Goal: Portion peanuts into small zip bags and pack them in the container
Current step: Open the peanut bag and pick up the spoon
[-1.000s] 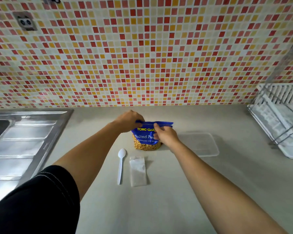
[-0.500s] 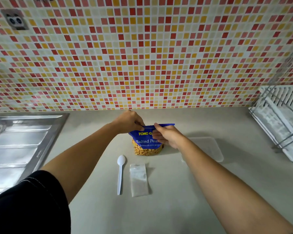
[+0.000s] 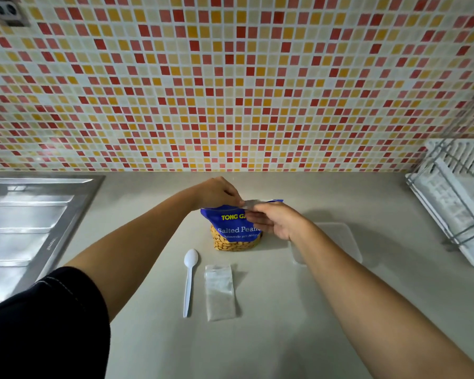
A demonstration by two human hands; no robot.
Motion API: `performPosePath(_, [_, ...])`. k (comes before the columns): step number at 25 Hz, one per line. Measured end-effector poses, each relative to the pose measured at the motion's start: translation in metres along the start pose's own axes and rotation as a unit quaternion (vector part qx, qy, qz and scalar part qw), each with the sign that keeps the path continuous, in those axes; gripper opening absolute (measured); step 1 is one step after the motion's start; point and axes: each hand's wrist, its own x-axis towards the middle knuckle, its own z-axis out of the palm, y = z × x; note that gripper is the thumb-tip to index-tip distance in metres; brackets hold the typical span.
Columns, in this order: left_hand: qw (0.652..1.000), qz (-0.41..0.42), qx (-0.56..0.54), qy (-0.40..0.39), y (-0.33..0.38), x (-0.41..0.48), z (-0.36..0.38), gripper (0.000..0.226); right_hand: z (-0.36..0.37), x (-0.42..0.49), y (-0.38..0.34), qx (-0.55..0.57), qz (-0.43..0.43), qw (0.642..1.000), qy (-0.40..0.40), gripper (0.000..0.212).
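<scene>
Head view: at the kitchen counter, I see the task at its opening step. My left hand pinches the top edge of the blue bag of salted peanuts, which stands upright mid-counter. My right hand pinches the same edge just beside it, where a silver strip shows, so I judge the pack is being torn open. The white plastic spoon and the small stack of zip bags lie flat side by side in front of the pack. The clear container sits to the right, apparently empty. All the portioning and packing remains.
</scene>
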Motion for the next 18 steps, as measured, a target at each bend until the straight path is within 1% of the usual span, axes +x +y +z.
performPosePath(2, [0.997,0.029,0.077,0.011,0.001,0.002,0.001,0.023,0.000,-0.002,0.002,-0.002,-0.009,1.000,0.002,0.014])
performPosePath(4, [0.987,0.046,0.143,0.053,-0.001,0.004,0.007,0.022,0.001,-0.005,0.003,-0.017,-0.010,1.000,0.004,0.013])
performPosePath(5, [0.984,0.055,0.153,0.075,-0.002,0.005,0.011,0.022,0.003,-0.006,0.004,-0.026,-0.008,1.000,0.004,0.013])
performPosePath(9, [0.969,0.121,0.168,0.137,-0.005,0.005,0.009,0.022,0.004,-0.017,0.001,-0.068,0.002,0.998,0.011,0.017])
performPosePath(11, [0.960,0.151,0.174,0.158,-0.004,0.004,0.002,0.022,0.005,-0.024,-0.003,-0.139,0.014,0.990,-0.006,0.019])
performPosePath(13, [0.952,0.171,0.180,0.179,-0.006,0.003,0.000,0.022,0.007,-0.033,-0.007,-0.244,0.030,0.969,-0.029,0.019])
performPosePath(14, [0.950,0.176,0.179,0.186,-0.006,0.004,0.002,0.023,0.008,-0.037,-0.010,-0.286,0.034,0.957,-0.036,0.018])
performPosePath(16, [0.953,0.174,0.157,0.194,-0.004,0.005,0.007,0.023,0.007,-0.043,-0.015,-0.331,0.029,0.943,-0.039,0.018])
performPosePath(18, [0.967,0.140,0.100,0.187,-0.001,0.003,0.007,0.023,0.000,-0.047,-0.018,-0.350,-0.013,0.937,-0.013,0.024])
